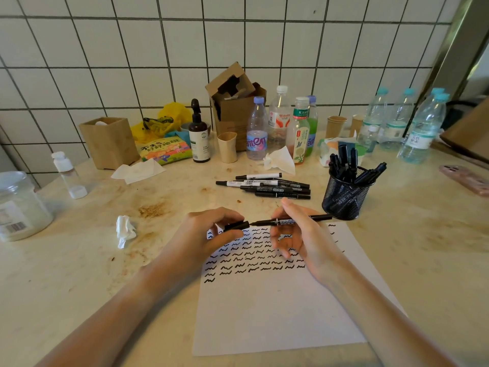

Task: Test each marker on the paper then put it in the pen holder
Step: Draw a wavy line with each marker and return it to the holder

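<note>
Head view shows both hands above the upper part of the paper [277,308]; the right hand [299,234] keeps a narrow grip on a black marker [291,221], thumb on top, barrel lying level; the bare tip points to the left hand [209,231], whose grip pinches the black cap [236,225]; cap and tip are just apart; the fingers hide part of the barrel and some squiggle rows; beyond the right grip, a pile of markers [270,186] lies on the bench [79,274]; to the right of the grip stands the mesh pen holder [344,200], full of markers; a pink phone [465,178] is cut off at the right edge; bottle labels are hard to read.
</note>
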